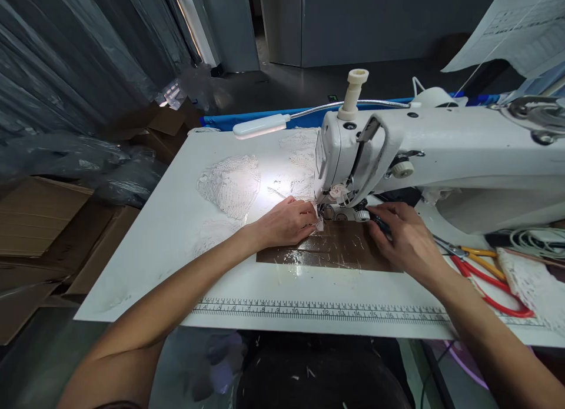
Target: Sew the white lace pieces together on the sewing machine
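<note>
A white sewing machine (335, 156) stands over the table, its needle area lit from the left. My left hand (291, 222) is beside the presser foot, fingers closed on a white lace piece (319, 223) whose edge runs under the needle. Right of the needle, my right hand (399, 235) is closed around a small dark tool (382, 223), mostly hidden by the fingers; its kind is unclear. A pale fabric rose (338, 191) sits on the machine head. Brown tape (339, 250) covers the table in front of the needle.
More white lace pieces (233, 185) lie left of the machine. Red-handled scissors (489, 288), yellow-handled scissors (485, 262) and a lace scrap (529, 285) are at the right. A printed ruler (309, 311) lines the front edge. Cardboard boxes (48, 220) stand left. A lamp (260, 126) hangs above.
</note>
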The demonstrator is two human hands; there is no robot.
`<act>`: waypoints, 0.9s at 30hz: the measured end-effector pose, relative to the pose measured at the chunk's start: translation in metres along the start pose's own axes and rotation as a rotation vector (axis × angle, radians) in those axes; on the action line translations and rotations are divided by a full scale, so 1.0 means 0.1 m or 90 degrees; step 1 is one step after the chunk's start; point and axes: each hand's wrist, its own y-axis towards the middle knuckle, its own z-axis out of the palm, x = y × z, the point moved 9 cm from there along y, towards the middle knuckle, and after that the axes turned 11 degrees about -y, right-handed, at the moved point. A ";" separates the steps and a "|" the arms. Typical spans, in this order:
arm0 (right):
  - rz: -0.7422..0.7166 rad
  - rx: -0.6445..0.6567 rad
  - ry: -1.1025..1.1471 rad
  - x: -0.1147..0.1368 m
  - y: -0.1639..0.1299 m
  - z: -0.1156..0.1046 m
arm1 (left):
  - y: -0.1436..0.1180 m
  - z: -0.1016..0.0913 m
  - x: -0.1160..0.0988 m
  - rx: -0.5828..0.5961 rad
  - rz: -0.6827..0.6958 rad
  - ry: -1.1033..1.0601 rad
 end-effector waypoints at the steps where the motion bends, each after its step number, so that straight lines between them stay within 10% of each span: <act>1: -0.009 0.001 0.035 0.07 0.02 -0.02 | 0.00 0.00 0.02 0.004 0.001 -0.013; 14: -0.103 0.143 0.253 0.48 0.26 0.34 | -0.01 0.00 0.06 -0.071 0.042 0.026; 27: -0.149 0.139 0.080 0.51 0.09 0.55 | -0.03 0.06 -0.06 -0.052 0.093 0.167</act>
